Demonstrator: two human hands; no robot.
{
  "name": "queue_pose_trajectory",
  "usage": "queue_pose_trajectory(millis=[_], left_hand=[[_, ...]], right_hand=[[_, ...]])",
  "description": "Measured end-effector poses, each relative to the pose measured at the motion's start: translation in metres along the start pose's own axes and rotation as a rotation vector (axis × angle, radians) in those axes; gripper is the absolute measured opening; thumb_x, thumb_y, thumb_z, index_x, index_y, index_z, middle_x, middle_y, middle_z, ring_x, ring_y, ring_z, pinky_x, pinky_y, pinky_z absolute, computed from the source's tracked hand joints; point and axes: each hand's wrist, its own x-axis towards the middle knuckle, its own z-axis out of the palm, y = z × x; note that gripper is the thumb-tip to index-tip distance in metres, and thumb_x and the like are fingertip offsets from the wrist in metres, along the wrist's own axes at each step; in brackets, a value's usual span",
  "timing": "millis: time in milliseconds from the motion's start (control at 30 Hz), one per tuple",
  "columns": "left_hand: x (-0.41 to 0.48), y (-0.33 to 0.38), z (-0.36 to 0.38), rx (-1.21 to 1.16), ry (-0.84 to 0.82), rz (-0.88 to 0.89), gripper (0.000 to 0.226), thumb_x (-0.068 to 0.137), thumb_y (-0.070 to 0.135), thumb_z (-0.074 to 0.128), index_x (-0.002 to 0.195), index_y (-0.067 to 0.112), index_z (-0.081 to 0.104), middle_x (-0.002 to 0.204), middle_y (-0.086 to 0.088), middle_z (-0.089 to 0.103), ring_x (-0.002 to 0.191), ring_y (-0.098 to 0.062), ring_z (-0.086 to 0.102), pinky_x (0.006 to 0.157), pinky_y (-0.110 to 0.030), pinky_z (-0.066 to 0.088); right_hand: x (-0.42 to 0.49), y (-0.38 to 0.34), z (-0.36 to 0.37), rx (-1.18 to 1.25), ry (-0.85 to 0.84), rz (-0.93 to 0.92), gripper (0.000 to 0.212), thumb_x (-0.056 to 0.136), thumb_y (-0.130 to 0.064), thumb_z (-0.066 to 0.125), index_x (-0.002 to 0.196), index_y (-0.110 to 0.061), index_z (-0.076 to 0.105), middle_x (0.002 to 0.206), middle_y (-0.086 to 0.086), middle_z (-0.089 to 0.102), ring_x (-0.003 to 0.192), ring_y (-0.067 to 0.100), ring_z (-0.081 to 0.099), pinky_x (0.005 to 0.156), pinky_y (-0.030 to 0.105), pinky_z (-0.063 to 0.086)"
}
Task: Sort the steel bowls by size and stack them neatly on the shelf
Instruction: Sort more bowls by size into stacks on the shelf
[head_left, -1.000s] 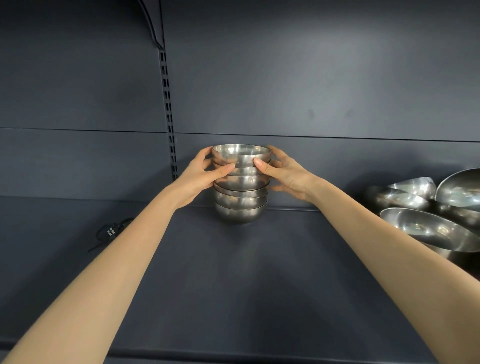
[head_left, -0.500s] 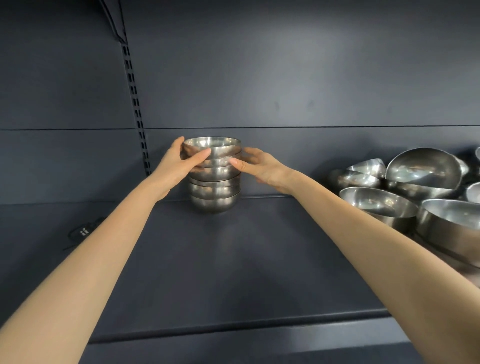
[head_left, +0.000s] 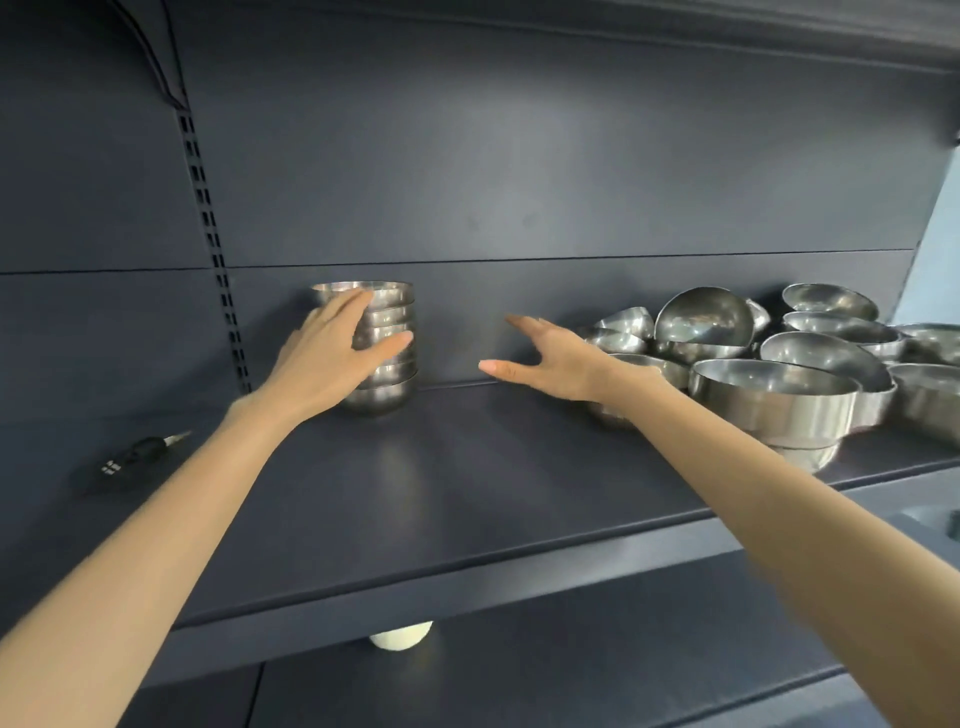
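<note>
A stack of several small steel bowls (head_left: 392, 312) stands upright at the back of the dark shelf (head_left: 467, 499), left of centre. My left hand (head_left: 332, 358) lies against the stack's front left side, fingers spread and nearly straight, thumb reaching across its front. My right hand (head_left: 550, 358) hovers with fingers spread and holds nothing. It is to the right of the stack and apart from it. Behind that hand and to the right lies a jumble of loose steel bowls (head_left: 701, 322) of differing sizes, some tilted. A large bowl (head_left: 774, 400) stands nearest the front.
A small black tool-like object (head_left: 130, 457) lies on the shelf at the left. A slotted upright (head_left: 213, 244) runs up the back wall. A white rounded object (head_left: 400, 635) shows under the shelf's front edge.
My right hand has let go of the stack and moved right, fingers spread. My left hand has loosened against the stack. The view has swung right, showing more loose bowls.
</note>
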Motion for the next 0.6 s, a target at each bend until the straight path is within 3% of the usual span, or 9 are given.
queue_pose_trajectory(millis=[167,400,600], left_hand=[[-0.021,0.036,0.002,0.139,-0.072,0.035,0.078,0.090,0.063,0.045,0.153,0.023,0.023,0.160,0.009,0.017,0.147,-0.014,0.015,0.115,-0.037,0.017],[-0.056,0.086,-0.007,0.021,-0.148,-0.057,0.083,0.082,0.074,0.043,0.151,0.033,0.021,0.158,0.019,0.017,0.146,-0.010,0.019,0.115,-0.046,0.022],[-0.085,0.132,-0.005,-0.060,-0.085,-0.044,0.078,0.086,0.066,0.049,0.151,0.033,0.022,0.158,0.018,0.019,0.144,-0.009,0.022,0.111,-0.038,0.024]], right_hand=[[-0.040,0.014,-0.030,-0.282,0.060,-0.006,0.095,0.081,-0.075,0.044,0.153,-0.019,0.016,0.160,-0.003,0.016,0.147,0.014,0.015,0.119,0.043,0.016],[-0.093,0.033,-0.071,-0.178,0.102,-0.002,0.098,0.077,-0.079,0.040,0.152,-0.020,0.018,0.158,-0.009,0.020,0.145,0.014,0.022,0.117,0.039,0.021],[-0.140,0.056,-0.098,-0.208,0.160,-0.019,0.097,0.073,-0.080,0.040,0.150,-0.023,0.022,0.157,-0.008,0.025,0.142,0.017,0.028,0.115,0.044,0.024]])
